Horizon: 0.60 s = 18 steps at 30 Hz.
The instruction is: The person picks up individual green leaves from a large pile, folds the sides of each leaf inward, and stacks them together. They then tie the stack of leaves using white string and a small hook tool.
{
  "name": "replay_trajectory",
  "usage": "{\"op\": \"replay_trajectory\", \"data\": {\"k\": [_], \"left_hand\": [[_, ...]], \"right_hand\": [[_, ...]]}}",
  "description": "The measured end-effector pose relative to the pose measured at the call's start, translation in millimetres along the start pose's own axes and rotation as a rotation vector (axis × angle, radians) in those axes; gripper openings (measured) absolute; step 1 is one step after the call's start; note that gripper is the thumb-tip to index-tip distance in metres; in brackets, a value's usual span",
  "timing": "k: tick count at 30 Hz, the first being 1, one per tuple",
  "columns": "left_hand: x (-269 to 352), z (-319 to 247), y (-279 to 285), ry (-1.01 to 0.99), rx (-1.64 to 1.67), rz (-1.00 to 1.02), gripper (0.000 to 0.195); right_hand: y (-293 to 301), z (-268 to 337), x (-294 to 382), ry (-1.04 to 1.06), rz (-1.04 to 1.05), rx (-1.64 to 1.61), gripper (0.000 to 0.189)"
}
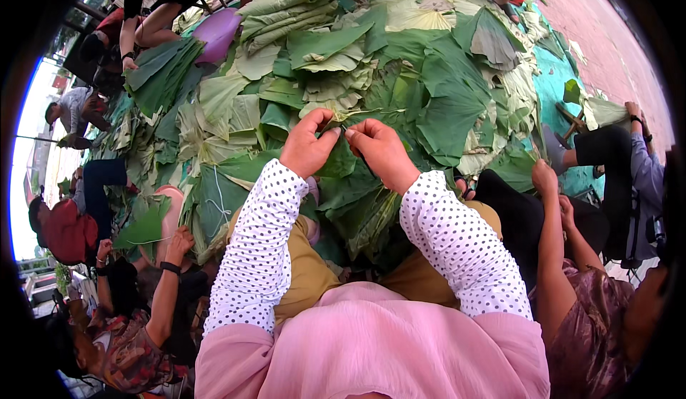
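My left hand (310, 144) pinches the pale, gathered end of a green leaf (340, 157), which looks like a lotus leaf, between thumb and fingers. Close beside it on the right, my right hand (383, 152) has thumb and forefinger pressed together at the same spot. A thin dark strip or tool (368, 166) sticks out below the right fingers; what it is I cannot tell. Yellowish fibres (375, 111) stretch sideways above both hands. Below them, a bunch of leaves (370, 211) hangs between my knees.
A wide heap of green and dried leaves (450, 93) covers the turquoise sheet (557, 125). A purple basin (217, 31) and a pink basin (167, 222) stand at left. White string (217, 198) lies on a leaf. Several people sit around, handling leaves; one person's hand (544, 176) is close on my right.
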State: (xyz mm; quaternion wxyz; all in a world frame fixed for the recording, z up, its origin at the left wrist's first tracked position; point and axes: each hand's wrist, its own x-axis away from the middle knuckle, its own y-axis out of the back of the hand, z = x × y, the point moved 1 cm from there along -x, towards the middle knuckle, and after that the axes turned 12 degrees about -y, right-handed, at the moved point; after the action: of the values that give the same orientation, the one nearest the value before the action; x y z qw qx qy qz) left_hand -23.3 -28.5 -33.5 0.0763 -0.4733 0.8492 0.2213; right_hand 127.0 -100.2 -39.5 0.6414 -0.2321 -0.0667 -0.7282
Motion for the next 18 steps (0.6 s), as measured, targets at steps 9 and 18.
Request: {"op": "replay_trajectory", "data": {"k": [9,18], "left_hand": [[12,-28,7,-0.086,-0.252,0.030,0.018],[21,-38,14,-0.213,-0.345,-0.004,0.020]], "right_hand": [[-10,-7,9,-0.055,-0.002,-0.076,0.013],[-26,-7,14,-0.040,0.001,-0.114,0.011]]}}
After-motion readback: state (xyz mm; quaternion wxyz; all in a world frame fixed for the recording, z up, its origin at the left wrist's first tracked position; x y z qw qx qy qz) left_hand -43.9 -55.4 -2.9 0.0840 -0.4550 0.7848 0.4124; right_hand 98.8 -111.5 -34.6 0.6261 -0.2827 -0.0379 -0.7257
